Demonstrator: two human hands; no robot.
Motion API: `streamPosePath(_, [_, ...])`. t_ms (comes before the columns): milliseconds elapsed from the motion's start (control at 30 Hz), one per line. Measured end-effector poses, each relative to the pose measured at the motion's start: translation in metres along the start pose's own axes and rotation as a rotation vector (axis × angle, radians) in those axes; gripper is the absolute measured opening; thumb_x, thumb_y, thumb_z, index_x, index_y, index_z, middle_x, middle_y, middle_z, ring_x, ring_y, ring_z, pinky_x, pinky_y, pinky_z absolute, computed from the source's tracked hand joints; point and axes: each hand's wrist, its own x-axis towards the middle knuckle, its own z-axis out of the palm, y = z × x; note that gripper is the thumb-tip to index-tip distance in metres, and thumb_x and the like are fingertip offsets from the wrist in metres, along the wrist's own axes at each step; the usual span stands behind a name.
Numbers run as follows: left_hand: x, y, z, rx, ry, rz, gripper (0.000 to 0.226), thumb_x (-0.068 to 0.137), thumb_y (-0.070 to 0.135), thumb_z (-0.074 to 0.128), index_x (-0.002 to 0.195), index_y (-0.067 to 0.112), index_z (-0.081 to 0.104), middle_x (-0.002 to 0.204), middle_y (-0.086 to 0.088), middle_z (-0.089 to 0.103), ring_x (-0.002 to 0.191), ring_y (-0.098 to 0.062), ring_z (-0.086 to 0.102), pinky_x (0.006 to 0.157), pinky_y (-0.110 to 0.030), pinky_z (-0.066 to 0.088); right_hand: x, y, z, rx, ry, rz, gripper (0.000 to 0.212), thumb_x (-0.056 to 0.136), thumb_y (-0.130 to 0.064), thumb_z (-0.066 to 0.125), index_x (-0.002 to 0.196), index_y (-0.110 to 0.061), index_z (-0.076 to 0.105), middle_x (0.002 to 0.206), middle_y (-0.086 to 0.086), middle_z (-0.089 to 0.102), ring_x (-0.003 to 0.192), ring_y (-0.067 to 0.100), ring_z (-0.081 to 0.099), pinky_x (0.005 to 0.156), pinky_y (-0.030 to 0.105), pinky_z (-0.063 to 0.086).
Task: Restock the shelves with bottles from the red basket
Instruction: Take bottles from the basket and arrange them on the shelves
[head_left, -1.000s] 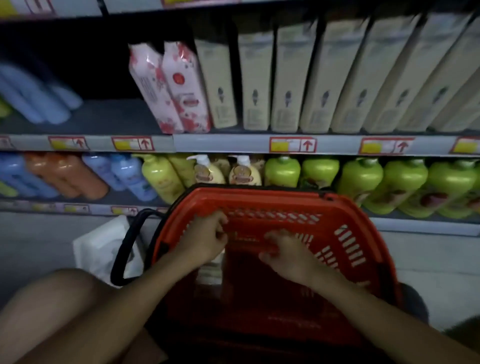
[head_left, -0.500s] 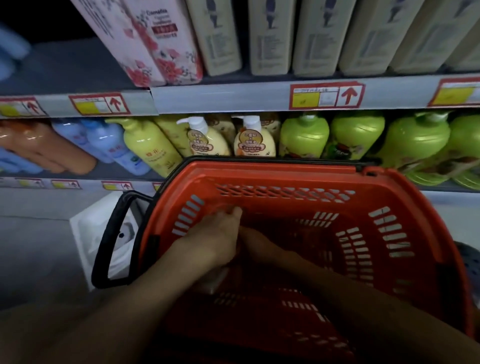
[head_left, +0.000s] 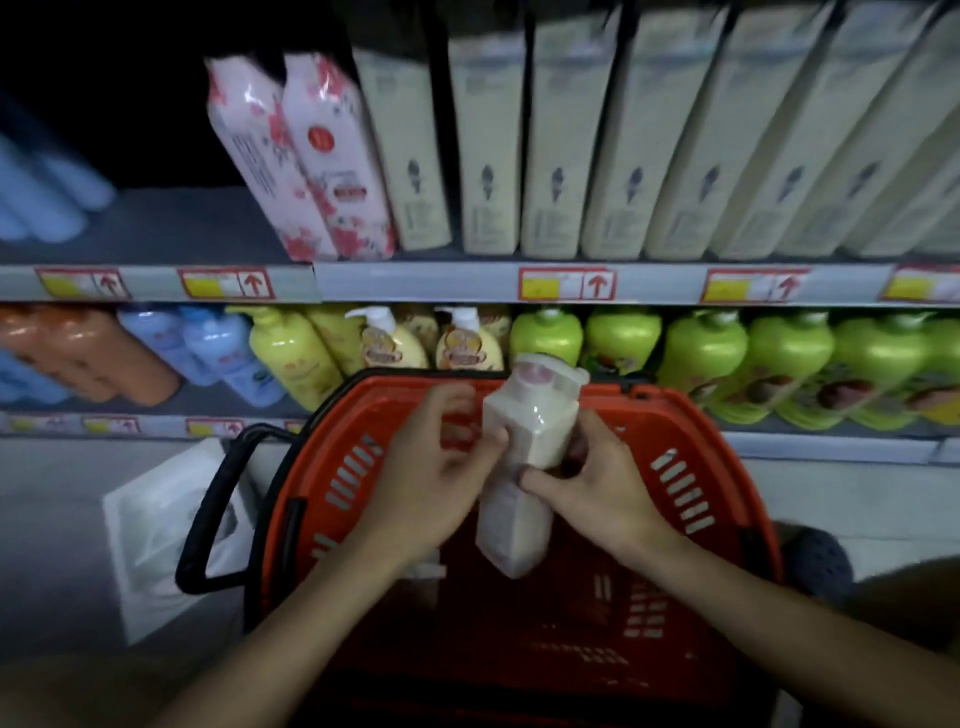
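Observation:
A pale cream bottle (head_left: 524, 441) with a clear cap over a pink top is held upright above the red basket (head_left: 691, 457). My right hand (head_left: 592, 488) grips its middle from the right, thumb across the front. My left hand (head_left: 431, 483) touches its left side with the thumb, fingers loosely curved behind. The basket's inside is dark; something white lies low under my left wrist. The lower shelf (head_left: 831, 441) beyond the basket carries green, cream, yellow, blue and orange bottles.
The upper shelf (head_left: 415, 283) holds cream boxes (head_left: 550, 156) and two pink flowered packs (head_left: 306, 161), with bare room to their left. The basket's black handle (head_left: 213, 519) hangs to the left over a white tray (head_left: 156, 525) on the floor. A dark shoe (head_left: 815, 561) is at right.
Both hands were down inside the basket; now they have come up with the cream bottle, held upright over the basket's far rim. The camera view tilted back up.

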Motion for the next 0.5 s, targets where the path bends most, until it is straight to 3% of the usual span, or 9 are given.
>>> streamPosePath(133, [-0.027,0.026,0.011,-0.170,-0.198,0.083,0.066,0.092,0.042,0.064,0.149,0.050,0.032,0.148,0.019,0.049,0.137,-0.004,0.048,0.110,-0.041,0.045,-0.013,-0.040,-0.042,0.036,0.120,-0.050,0.068,0.048,-0.062,0.076,0.097,-0.019,0.058,0.087,-0.007,0.070,0.079,0.009,0.067,0.069,0.041,0.057])
streamPosePath(233, [-0.029,0.044,0.004,-0.250,-0.338,0.069,0.095,0.081,0.031,0.078,0.146,0.063,0.017,0.150,0.028,0.044,0.135,-0.001,0.048,0.108,-0.032,0.047,-0.023,-0.068,-0.063,-0.044,0.203,-0.117,0.055,0.055,-0.058,0.083,0.084,-0.021,0.054,0.076,-0.009,0.063,0.068,0.001,0.059,0.057,0.028,0.048])
streamPosePath(333, [-0.035,0.066,0.017,-0.100,-0.231,0.174,0.124,0.068,0.027,0.090,0.155,0.049,0.004,0.158,0.021,0.032,0.141,0.000,0.041,0.107,-0.027,0.046,-0.032,-0.090,-0.071,-0.036,0.293,-0.157,0.049,0.057,-0.057,0.083,0.077,-0.026,0.051,0.071,-0.012,0.062,0.065,-0.004,0.058,0.054,0.025,0.044])
streamPosePath(367, [-0.036,0.076,0.024,-0.100,-0.146,0.192,0.126,0.064,0.027,0.092,0.156,0.041,0.008,0.156,0.016,0.038,0.138,-0.003,0.045,0.104,-0.027,0.047,-0.036,-0.099,-0.073,-0.040,0.333,-0.172,0.051,0.056,-0.062,0.082,0.076,-0.025,0.053,0.070,-0.012,0.063,0.064,-0.002,0.059,0.055,0.028,0.047])
streamPosePath(433, [-0.031,0.094,0.029,-0.269,-0.001,0.141,0.107,0.059,0.018,0.094,0.147,0.024,0.033,0.135,0.003,0.061,0.119,-0.011,0.064,0.089,-0.029,0.056,-0.043,-0.118,-0.079,-0.025,0.398,-0.236,0.050,0.059,-0.067,0.078,0.078,-0.024,0.060,0.067,-0.009,0.065,0.063,0.002,0.062,0.060,0.031,0.053])
streamPosePath(500, [-0.022,0.109,0.020,-0.434,0.056,0.078,0.083,0.059,0.006,0.092,0.131,0.016,0.051,0.117,-0.004,0.072,0.104,-0.016,0.071,0.080,-0.034,0.059,-0.050,-0.140,-0.090,0.098,0.340,-0.388,0.034,0.072,-0.054,0.079,0.083,-0.022,0.071,0.072,-0.007,0.069,0.069,0.004,0.067,0.064,0.032,0.057])
